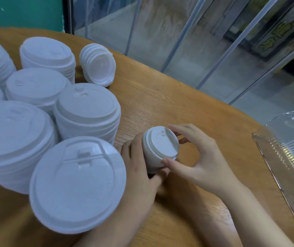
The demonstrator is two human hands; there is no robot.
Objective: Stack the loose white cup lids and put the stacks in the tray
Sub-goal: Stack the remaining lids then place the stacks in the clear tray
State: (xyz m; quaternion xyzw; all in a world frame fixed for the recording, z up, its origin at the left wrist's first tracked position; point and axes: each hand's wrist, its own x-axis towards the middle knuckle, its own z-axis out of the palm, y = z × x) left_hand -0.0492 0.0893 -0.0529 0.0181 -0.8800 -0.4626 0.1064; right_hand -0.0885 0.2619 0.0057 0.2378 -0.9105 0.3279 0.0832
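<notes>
Head view: lid stack [157, 150] tilted, tops facing up-right, both hands gripping.

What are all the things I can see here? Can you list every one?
held lid stack: one, white, tipped on its side between both hands, low over the table
standing lid stacks: about seven, white, crowded on the table's left part, some cut off by the picture's edge
tipped lid stack: one, white, lying on its side behind the standing ones
tray: one, clear plastic, at the table's right edge, no lids in it
table: one, light brown wood
clear curtain strips: several, see-through, hanging behind the table
left hand: one, fingers curled round the held stack
right hand: one, fingers pinching the stack's rim
</notes>
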